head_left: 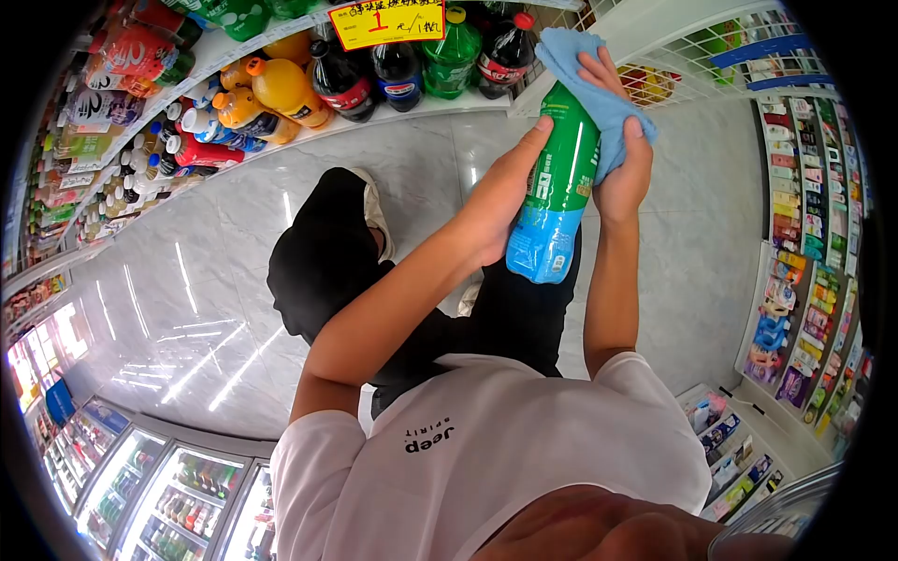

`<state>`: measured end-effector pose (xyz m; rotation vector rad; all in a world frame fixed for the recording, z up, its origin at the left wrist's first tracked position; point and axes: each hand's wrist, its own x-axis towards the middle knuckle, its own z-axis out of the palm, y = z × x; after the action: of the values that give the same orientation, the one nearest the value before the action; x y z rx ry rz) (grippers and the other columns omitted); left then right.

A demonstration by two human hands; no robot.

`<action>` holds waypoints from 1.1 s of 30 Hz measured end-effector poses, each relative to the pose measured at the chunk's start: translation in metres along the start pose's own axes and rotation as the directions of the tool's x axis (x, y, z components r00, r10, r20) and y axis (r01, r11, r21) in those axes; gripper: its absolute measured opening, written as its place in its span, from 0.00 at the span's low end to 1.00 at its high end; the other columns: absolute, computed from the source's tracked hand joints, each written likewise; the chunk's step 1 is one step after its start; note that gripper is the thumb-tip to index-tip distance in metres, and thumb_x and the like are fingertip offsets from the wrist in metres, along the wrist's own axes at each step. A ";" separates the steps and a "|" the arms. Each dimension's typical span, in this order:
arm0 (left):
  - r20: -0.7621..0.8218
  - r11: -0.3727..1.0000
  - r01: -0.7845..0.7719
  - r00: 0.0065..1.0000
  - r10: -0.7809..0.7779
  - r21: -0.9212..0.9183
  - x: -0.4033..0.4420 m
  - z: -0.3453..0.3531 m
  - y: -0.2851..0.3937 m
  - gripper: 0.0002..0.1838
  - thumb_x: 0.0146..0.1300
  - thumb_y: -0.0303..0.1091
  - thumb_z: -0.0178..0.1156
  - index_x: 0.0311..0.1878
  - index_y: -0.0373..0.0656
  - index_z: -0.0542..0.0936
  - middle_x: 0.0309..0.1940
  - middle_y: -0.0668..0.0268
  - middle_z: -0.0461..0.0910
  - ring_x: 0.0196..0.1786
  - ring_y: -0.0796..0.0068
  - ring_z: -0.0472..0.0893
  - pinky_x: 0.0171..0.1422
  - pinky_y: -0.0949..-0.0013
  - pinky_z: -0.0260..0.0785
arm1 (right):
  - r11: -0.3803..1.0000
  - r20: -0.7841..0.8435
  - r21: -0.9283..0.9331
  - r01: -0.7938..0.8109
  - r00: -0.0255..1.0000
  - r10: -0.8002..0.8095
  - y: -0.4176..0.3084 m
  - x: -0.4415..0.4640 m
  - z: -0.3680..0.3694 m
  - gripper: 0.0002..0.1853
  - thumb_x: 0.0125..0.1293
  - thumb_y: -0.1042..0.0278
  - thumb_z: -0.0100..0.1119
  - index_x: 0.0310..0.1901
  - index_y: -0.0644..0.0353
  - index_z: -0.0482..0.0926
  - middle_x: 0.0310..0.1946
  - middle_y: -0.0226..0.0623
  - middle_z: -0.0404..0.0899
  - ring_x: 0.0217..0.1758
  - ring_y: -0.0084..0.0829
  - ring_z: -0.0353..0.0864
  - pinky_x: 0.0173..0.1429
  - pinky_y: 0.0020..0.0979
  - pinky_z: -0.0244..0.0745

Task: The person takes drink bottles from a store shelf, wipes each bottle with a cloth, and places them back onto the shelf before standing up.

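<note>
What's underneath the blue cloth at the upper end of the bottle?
Part of the green bottle's side runs under the blue cloth, which the right hand holds. The bottle's top is covered, so whether a cap is on cannot be seen.

Grey marbled tiles are covering the floor (697,243), where long white light streaks (183,278) are gleaming. Along the upper left, white shelving (281,30) is carrying rows of drinks, while a white wire rack (669,47) is standing at the upper right. Packaged goods are filling the shelves (786,416) on the right. Glass-fronted coolers (192,436) are glowing lower left, and bright panes (65,327) are shining beyond them.
</note>
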<state>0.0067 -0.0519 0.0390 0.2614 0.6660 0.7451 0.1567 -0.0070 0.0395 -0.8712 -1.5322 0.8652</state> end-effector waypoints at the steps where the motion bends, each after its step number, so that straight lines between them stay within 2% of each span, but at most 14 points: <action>1: 0.008 0.999 0.001 1.000 -0.001 -0.035 0.000 -0.002 -0.001 0.32 0.74 0.63 0.47 0.63 0.45 0.75 0.47 0.64 0.82 0.48 0.74 0.83 0.50 0.68 0.79 | 1.000 0.015 -0.012 0.011 1.000 -0.011 -0.001 -0.002 0.000 0.33 0.74 0.48 0.37 0.54 0.72 0.82 0.67 0.44 0.74 0.81 0.45 0.53 0.82 0.45 0.43; 6: -0.018 0.952 -0.084 0.996 0.083 -0.295 -0.006 0.004 0.001 0.33 0.73 0.63 0.42 0.65 0.46 0.74 0.52 0.61 0.81 0.55 0.67 0.82 0.57 0.62 0.77 | 0.978 0.235 -0.187 0.095 0.971 -0.049 -0.023 -0.039 0.007 0.30 0.71 0.46 0.40 0.50 0.62 0.87 0.61 0.38 0.80 0.79 0.46 0.58 0.83 0.48 0.37; 9: 0.072 0.930 0.013 0.997 0.014 -0.367 -0.008 0.000 0.014 0.38 0.69 0.69 0.43 0.62 0.44 0.76 0.55 0.58 0.80 0.59 0.66 0.80 0.59 0.62 0.75 | 0.971 0.347 -0.204 0.126 0.937 -0.049 -0.037 -0.063 0.008 0.29 0.70 0.47 0.40 0.49 0.58 0.88 0.57 0.35 0.83 0.78 0.47 0.60 0.83 0.51 0.32; 10: 0.044 0.938 0.034 0.999 -0.021 -0.345 -0.003 -0.007 0.014 0.38 0.67 0.70 0.45 0.60 0.44 0.77 0.53 0.59 0.81 0.54 0.66 0.82 0.58 0.61 0.76 | 0.973 0.373 -0.194 0.127 0.927 -0.047 -0.042 -0.070 0.008 0.29 0.69 0.47 0.40 0.49 0.56 0.89 0.56 0.35 0.83 0.77 0.48 0.60 0.83 0.51 0.31; 13: 0.032 0.958 -0.033 0.999 0.044 -0.286 0.003 -0.010 0.015 0.37 0.67 0.70 0.45 0.57 0.44 0.78 0.50 0.60 0.82 0.50 0.66 0.83 0.57 0.61 0.76 | 0.961 0.495 -0.181 0.208 0.864 -0.094 -0.053 -0.089 0.007 0.28 0.68 0.48 0.40 0.49 0.55 0.89 0.57 0.34 0.83 0.76 0.50 0.62 0.82 0.55 0.33; 14: 0.019 0.966 -0.041 0.999 0.047 -0.254 0.003 -0.009 0.017 0.37 0.67 0.70 0.45 0.55 0.44 0.78 0.46 0.62 0.82 0.46 0.67 0.83 0.57 0.61 0.76 | 0.953 0.481 -0.196 0.230 0.870 -0.111 -0.051 -0.091 0.006 0.28 0.68 0.47 0.40 0.49 0.55 0.89 0.57 0.35 0.83 0.76 0.50 0.63 0.82 0.55 0.34; 17: 0.037 0.975 -0.089 0.994 0.099 -0.204 0.001 -0.002 0.014 0.38 0.68 0.71 0.44 0.61 0.45 0.76 0.52 0.61 0.81 0.51 0.66 0.82 0.58 0.62 0.75 | 0.932 0.412 -0.256 0.255 0.901 -0.134 -0.048 -0.093 0.004 0.29 0.67 0.46 0.39 0.50 0.54 0.88 0.58 0.36 0.82 0.75 0.52 0.63 0.81 0.55 0.37; 19: 0.084 0.977 -0.033 0.995 0.052 -0.212 -0.001 -0.001 0.012 0.39 0.70 0.70 0.42 0.66 0.46 0.73 0.56 0.60 0.80 0.55 0.66 0.81 0.60 0.62 0.75 | 0.927 0.329 -0.304 0.221 0.937 -0.115 -0.042 -0.085 0.004 0.30 0.68 0.46 0.37 0.51 0.54 0.88 0.59 0.37 0.81 0.75 0.52 0.63 0.81 0.53 0.40; 23: 0.050 0.985 -0.048 0.997 0.057 -0.164 0.001 0.002 -0.003 0.39 0.74 0.68 0.36 0.73 0.46 0.66 0.63 0.58 0.76 0.62 0.64 0.79 0.64 0.61 0.74 | 0.952 0.140 -0.265 0.153 0.983 -0.119 -0.025 -0.056 0.007 0.34 0.69 0.46 0.36 0.52 0.66 0.85 0.63 0.45 0.78 0.78 0.51 0.60 0.81 0.52 0.40; 24: 0.046 0.978 -0.024 0.998 0.034 -0.208 0.003 0.001 -0.004 0.37 0.75 0.67 0.38 0.69 0.46 0.69 0.59 0.59 0.78 0.57 0.68 0.81 0.61 0.63 0.77 | 0.965 0.095 -0.225 0.135 0.989 -0.116 -0.021 -0.046 0.008 0.34 0.70 0.47 0.36 0.52 0.68 0.84 0.64 0.46 0.77 0.78 0.50 0.59 0.81 0.50 0.41; 26: 0.029 0.990 -0.010 0.999 0.015 -0.143 0.001 0.002 -0.001 0.37 0.74 0.68 0.39 0.69 0.46 0.70 0.58 0.60 0.79 0.56 0.68 0.82 0.60 0.63 0.77 | 0.985 0.006 -0.141 0.099 0.995 -0.099 -0.013 -0.027 0.010 0.33 0.71 0.49 0.35 0.53 0.73 0.82 0.65 0.49 0.76 0.79 0.49 0.58 0.82 0.48 0.42; 29: 0.043 0.993 -0.024 0.999 0.030 -0.116 0.003 -0.001 -0.006 0.36 0.74 0.68 0.41 0.68 0.46 0.70 0.56 0.62 0.79 0.55 0.69 0.81 0.61 0.63 0.76 | 0.993 -0.072 0.095 -0.068 0.995 0.075 0.003 -0.003 0.005 0.32 0.73 0.53 0.35 0.56 0.75 0.80 0.67 0.50 0.73 0.79 0.46 0.57 0.82 0.42 0.44; 30: 0.040 0.993 -0.030 0.999 0.035 -0.110 0.003 -0.001 -0.006 0.36 0.74 0.67 0.41 0.68 0.45 0.70 0.57 0.62 0.79 0.56 0.69 0.81 0.61 0.63 0.75 | 0.980 -0.050 0.158 -0.121 0.990 0.130 0.003 0.001 0.002 0.31 0.73 0.54 0.35 0.57 0.76 0.79 0.68 0.51 0.72 0.80 0.44 0.56 0.82 0.39 0.45; 33: 0.009 0.988 -0.074 0.997 0.076 -0.136 0.002 0.001 -0.007 0.35 0.75 0.65 0.39 0.68 0.45 0.69 0.58 0.62 0.78 0.58 0.69 0.80 0.64 0.61 0.74 | 0.979 -0.004 0.175 -0.106 0.994 0.108 0.004 -0.003 0.006 0.31 0.73 0.53 0.36 0.56 0.74 0.80 0.67 0.49 0.73 0.80 0.45 0.54 0.82 0.41 0.45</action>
<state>0.0121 -0.0561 0.0356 0.1676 0.5914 0.8564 0.1515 -0.0084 0.0342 -0.8351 -1.3848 1.0530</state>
